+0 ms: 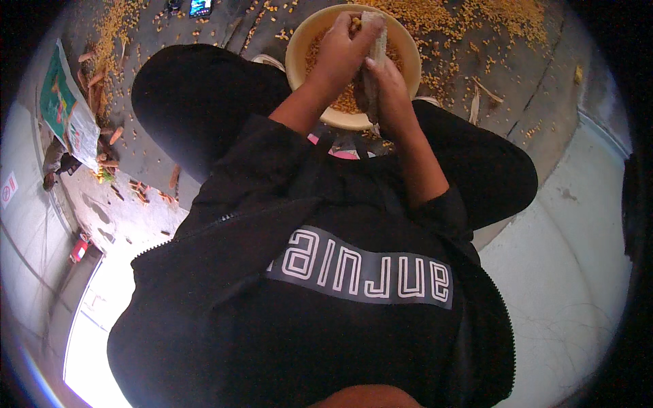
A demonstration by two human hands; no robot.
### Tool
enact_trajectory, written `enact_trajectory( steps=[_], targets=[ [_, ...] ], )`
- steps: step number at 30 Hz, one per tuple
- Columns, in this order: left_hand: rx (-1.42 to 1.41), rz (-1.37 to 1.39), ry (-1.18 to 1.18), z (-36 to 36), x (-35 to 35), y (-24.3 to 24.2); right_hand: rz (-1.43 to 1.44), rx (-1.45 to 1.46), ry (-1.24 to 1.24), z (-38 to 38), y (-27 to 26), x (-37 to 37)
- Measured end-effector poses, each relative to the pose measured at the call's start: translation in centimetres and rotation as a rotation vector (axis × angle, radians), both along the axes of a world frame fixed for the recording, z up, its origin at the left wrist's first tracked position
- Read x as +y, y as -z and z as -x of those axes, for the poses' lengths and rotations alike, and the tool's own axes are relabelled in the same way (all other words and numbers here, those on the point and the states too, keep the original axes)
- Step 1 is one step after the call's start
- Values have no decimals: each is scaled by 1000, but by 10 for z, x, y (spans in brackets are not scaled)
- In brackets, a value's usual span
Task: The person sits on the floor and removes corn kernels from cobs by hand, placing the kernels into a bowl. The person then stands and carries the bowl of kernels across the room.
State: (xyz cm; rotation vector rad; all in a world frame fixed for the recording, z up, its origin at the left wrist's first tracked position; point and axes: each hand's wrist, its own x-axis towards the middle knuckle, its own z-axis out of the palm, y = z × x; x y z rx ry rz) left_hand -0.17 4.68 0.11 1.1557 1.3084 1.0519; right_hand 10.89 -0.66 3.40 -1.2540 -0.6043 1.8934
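My left hand [339, 53] is curled over the bowl, with a bit of a yellow corn ear [355, 23] showing between thumb and fingers. Most of that ear is hidden by the hand. A long, pale, rough-surfaced piece [377, 48] stands lengthwise between both hands, and what it is made of cannot be told. My right hand [392, 92] grips its lower part, while the left fingertips touch its upper end. Under both hands sits a cream-coloured round bowl [300, 38], which holds loose corn kernels [347, 104].
Corn kernels [433, 20] lie scattered over the concrete floor. Several bare cobs [94, 79] and a green-and-white sack [69, 109] lie at the left. A phone [200, 7] lies beyond my left knee. Dry husks [475, 104] are at the right, near a pale wall [566, 229].
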Motion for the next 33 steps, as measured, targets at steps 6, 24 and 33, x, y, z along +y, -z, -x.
enact_trajectory(
  steps=[6, 24, 33],
  targets=[
    [-75, -131, 82, 5, 3, 8, 188, 221, 124, -5, -1, 1],
    [-771, 61, 380, 150, 36, -103, -141, -291, 360, -47, 52, 28],
    [-1083, -656, -1251, 497, -57, -129, 131, -572, 430, -85, 132, 73]
  ],
)
